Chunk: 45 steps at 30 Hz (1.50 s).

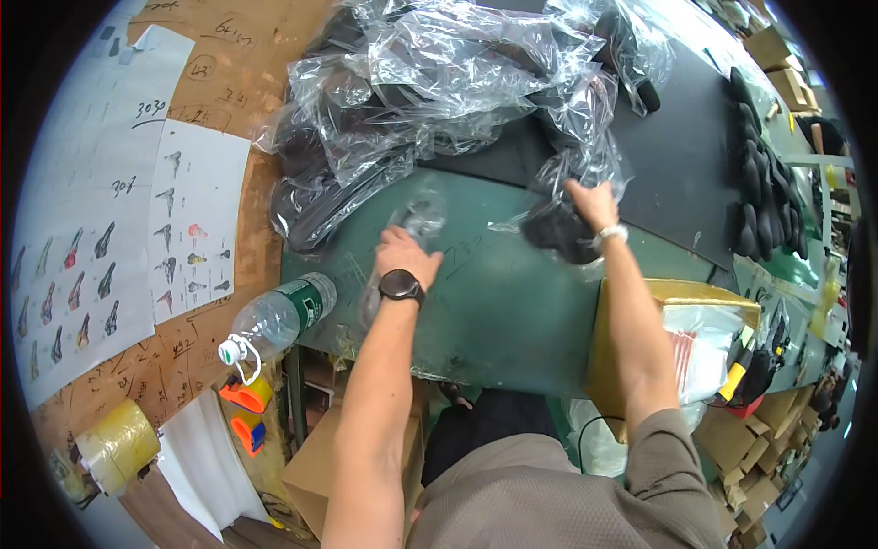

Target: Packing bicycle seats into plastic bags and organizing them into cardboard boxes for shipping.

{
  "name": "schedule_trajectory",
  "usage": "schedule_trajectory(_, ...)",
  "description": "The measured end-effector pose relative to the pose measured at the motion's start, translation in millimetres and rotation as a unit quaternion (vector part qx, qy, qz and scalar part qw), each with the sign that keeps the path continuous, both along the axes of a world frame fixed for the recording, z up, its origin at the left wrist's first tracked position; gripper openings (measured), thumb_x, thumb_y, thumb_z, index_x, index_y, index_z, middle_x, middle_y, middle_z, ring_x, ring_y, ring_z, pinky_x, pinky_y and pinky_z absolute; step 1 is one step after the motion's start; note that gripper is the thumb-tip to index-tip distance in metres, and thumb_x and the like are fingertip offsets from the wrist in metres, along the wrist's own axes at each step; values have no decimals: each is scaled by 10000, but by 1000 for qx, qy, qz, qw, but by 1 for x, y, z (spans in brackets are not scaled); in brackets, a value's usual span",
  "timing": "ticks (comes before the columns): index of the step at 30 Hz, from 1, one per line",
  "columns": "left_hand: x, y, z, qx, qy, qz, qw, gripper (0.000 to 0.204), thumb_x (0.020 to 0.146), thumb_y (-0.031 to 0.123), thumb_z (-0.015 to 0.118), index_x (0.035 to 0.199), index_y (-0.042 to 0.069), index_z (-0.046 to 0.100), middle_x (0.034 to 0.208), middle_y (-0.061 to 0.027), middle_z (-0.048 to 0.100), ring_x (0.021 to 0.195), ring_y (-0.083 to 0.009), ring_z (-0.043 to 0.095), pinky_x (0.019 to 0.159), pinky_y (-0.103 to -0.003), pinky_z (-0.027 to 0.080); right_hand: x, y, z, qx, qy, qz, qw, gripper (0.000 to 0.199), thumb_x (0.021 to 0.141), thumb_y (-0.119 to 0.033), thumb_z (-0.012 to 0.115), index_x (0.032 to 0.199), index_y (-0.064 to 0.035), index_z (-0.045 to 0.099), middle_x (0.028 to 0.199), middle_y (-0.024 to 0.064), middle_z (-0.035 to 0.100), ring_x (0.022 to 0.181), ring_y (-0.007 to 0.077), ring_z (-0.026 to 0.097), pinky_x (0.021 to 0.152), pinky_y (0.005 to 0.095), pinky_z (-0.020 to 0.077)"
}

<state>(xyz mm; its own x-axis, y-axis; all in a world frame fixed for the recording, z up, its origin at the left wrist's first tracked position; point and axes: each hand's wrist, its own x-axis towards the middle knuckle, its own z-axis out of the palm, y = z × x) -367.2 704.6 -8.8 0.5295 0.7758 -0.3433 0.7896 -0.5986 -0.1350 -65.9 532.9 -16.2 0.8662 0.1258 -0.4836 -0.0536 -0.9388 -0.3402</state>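
Head view: left hand [402, 252] is resting on the green worktop [494, 311], fingers curled shut on a small clear plastic bag [416, 218]. Right hand [593, 203] is reaching further out, fingers closing around a black item in clear wrap [560, 233] lying at the worktop's far edge, just below the dark mat [681, 165]. Pile of crumpled clear bags [439, 82] with black parts is sitting behind both hands. Plastic bottle [274, 320] is lying on its side at the worktop's left edge, near the left wrist.
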Motion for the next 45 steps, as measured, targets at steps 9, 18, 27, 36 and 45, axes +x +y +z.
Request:
schedule_trajectory(9,-33,-74,-21,-131,-195,157,959,751,671,410,779,1194,-37,479,1162,-250,589,1075,-438,578,927,-507,485,-117,-61,-30,475,403,-232,747,400,855,-127,636,1229,11,606,1025,66,658,952,186,611,926,313,473)
schedule_trajectory(18,-142,-132,72,-207,-364,268,868,574,681,296,752,1137,7,557,1092,-207,615,1003,-414,604,835,-486,510,-166,-44,1,197,194,-20,961,856,864,-598,672,1406,34,477,1245,197,601,1043,259,600,925,397,461)
schedule_trajectory(27,-383,-243,297,45,-475,316,820,672,641,325,796,1169,-16,558,1126,-216,589,992,-414,603,827,-461,518,-194,1,-72,126,-11,345,930,572,734,-406,780,1051,66,718,1009,185,741,904,285,712,836,407,526)
schedule_trajectory(36,-737,-393,195,-9,-282,562,778,541,663,272,770,1094,-1,588,1018,-225,657,961,-410,629,845,-475,513,-430,-50,123,236,-58,454,857,476,810,-238,682,1153,84,614,1024,195,677,916,305,622,893,378,477)
schedule_trajectory(45,-801,-523,-116,-174,-15,4,985,260,883,235,566,1102,204,701,1166,11,648,1209,-198,512,1065,-395,357,-778,-99,288,75,342,619,703,599,713,-148,806,1233,17,560,1013,92,687,898,197,664,810,340,550)
